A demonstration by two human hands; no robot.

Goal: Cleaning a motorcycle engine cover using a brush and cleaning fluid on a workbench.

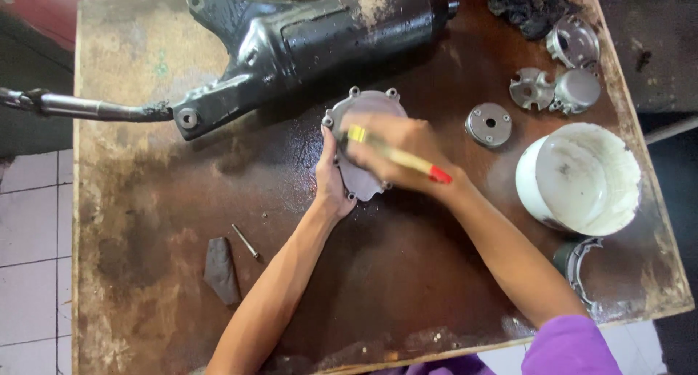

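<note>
Near the middle of the stained brown desk (pixel 145 222) lies a flat grey metal cover (pixel 361 146) with bolt lugs round its rim. The left hand (pixel 331 175) grips the cover's left edge, fingers curled around it, steadying it on the desk. The right hand (pixel 396 153) is closed round a brush (pixel 396 155) with a yellow handle and a red tip, held slantwise right over the cover; the bristle end is blurred against the metal.

Just behind the cover sits a big black greasy engine housing (pixel 305 44), with a thin metal rod (pixel 80 107) sticking out to the left past the desk edge. To the right stands a white plastic tub (pixel 582 178), near the right forearm. Behind it are several small round metal parts (pixel 488 124), and a dark rag (pixel 527 8) lies at the far corner. On the near left of the desk lie a small pin (pixel 246 241) and a dark wedge-shaped scrap (pixel 220 269), well apart from the hands.
</note>
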